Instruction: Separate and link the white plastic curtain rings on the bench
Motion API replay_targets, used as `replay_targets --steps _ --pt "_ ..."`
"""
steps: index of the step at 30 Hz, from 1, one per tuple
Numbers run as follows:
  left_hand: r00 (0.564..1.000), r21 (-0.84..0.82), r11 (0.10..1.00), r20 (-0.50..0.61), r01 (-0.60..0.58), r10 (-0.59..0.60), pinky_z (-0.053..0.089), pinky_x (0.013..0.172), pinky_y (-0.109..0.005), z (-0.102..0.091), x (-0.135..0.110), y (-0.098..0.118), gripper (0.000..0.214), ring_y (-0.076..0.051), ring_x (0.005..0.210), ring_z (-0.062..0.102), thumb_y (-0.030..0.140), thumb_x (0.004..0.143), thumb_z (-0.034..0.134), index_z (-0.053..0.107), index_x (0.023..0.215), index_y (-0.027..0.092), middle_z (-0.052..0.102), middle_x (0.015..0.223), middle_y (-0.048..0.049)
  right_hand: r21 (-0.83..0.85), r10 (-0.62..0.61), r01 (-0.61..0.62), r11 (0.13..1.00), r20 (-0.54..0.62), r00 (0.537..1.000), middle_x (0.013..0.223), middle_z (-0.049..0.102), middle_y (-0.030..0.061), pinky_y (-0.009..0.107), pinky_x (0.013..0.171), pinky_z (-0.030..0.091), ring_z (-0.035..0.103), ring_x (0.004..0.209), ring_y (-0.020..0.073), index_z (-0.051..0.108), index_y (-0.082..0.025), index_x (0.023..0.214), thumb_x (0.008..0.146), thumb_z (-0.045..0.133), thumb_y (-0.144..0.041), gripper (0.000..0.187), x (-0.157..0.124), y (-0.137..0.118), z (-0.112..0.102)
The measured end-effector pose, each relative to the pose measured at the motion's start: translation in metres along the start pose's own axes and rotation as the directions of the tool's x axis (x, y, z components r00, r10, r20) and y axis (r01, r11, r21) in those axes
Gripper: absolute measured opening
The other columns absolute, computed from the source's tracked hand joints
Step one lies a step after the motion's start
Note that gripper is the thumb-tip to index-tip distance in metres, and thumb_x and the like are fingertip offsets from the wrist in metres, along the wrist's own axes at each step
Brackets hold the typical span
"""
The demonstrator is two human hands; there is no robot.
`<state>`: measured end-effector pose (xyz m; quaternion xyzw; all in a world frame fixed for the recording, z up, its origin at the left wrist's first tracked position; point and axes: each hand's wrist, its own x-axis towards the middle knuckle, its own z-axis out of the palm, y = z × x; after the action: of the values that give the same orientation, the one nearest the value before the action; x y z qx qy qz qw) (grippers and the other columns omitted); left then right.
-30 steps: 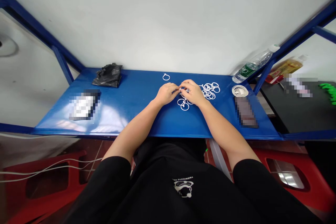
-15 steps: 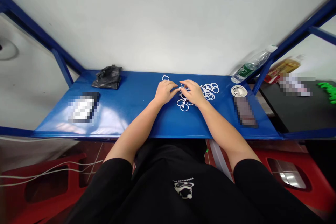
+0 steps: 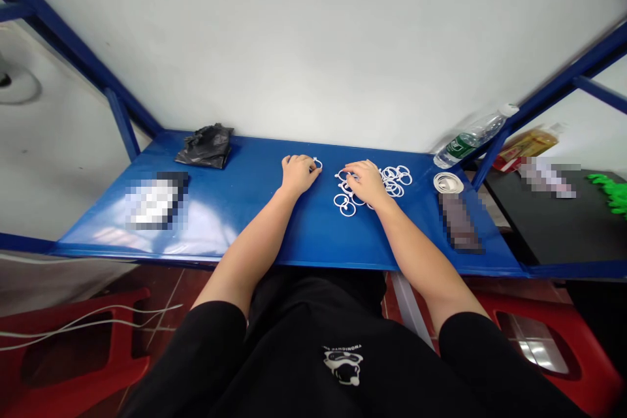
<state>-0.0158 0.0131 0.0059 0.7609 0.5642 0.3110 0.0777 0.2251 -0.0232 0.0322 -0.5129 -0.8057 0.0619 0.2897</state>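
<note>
The right hand (image 3: 367, 183) covers part of the pile of white rings (image 3: 390, 174) on the blue desk (image 3: 259, 166), so the number beneath it cannot be told; left of the pile, a lone ring (image 3: 320, 162) is partly hidden by the left hand (image 3: 296, 175). A flat dark item (image 3: 459, 221) right of the pile is pixelated. Half a second earlier the fingertips almost met beside the pile; now the left hand stands farther off from it, with bare desk between. Each grip is loosely curled, the left at the lone ring, the right over the pile; whether either pinches anything cannot be told.
</note>
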Motion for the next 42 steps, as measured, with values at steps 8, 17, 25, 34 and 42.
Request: replay_targets --steps 8,17,25,34,42 --pt "0.893 -0.199 0.873 -0.172 -0.445 0.416 0.055 0.098 -0.046 -0.003 -0.009 0.021 0.019 -0.025 0.108 0.071 0.038 0.096 0.068 0.074 0.089 0.021 0.077 0.120 -0.0105 0.077 -0.032 0.046 0.996 -0.164 0.986 0.120 0.080 0.0090 0.054 0.110 0.050 0.071 0.112 0.0302 0.075 -0.024 0.126 0.104 0.052 -0.033 0.034 -0.002 -0.004 -0.004" --pt "0.787 -0.215 0.758 -0.208 -0.616 0.581 0.060 0.097 -0.047 -0.006 -0.014 0.032 0.021 -0.026 0.111 0.073 0.024 0.089 0.066 0.073 0.108 0.022 0.077 0.122 -0.0118 0.139 -0.038 0.060 0.989 -0.154 0.987 0.105 0.081 0.0057 0.050 0.105 0.052 0.072 0.103 0.0276 0.078 -0.027 0.106 0.102 0.059 -0.036 0.021 -0.002 -0.002 0.001" --pt "0.853 -0.235 0.821 -0.192 -0.521 0.486 0.060 0.104 -0.046 0.000 -0.016 0.031 0.028 -0.024 0.120 0.073 0.018 0.094 0.059 0.068 0.120 0.021 0.075 0.131 -0.0116 0.164 -0.103 0.133 0.978 -0.183 0.978 0.093 0.081 0.0033 0.054 0.115 0.048 0.074 0.094 0.0258 0.076 -0.028 0.092 0.099 0.064 -0.037 0.017 -0.004 -0.009 0.001" --pt "0.901 -0.190 0.881 -0.103 -0.434 0.422 0.061 0.094 -0.040 -0.003 -0.015 0.037 0.015 -0.022 0.101 0.078 0.028 0.098 0.063 0.076 0.101 0.023 0.082 0.109 -0.0068 0.130 -0.117 0.125 0.983 -0.068 0.991 0.098 0.081 0.0040 0.054 0.117 0.046 0.073 0.096 0.0262 0.076 -0.028 0.094 0.103 0.056 -0.040 0.025 -0.005 -0.009 -0.001" --pt "0.909 -0.196 0.888 -0.101 -0.417 0.404 0.061 0.098 -0.040 0.002 -0.013 0.035 0.018 -0.022 0.106 0.077 0.026 0.102 0.059 0.077 0.101 0.022 0.081 0.114 -0.0081 0.084 -0.083 0.092 0.992 -0.098 0.992 0.098 0.082 0.0048 0.055 0.117 0.046 0.073 0.098 0.0272 0.079 -0.029 0.096 0.105 0.054 -0.042 0.029 -0.003 -0.011 -0.001"
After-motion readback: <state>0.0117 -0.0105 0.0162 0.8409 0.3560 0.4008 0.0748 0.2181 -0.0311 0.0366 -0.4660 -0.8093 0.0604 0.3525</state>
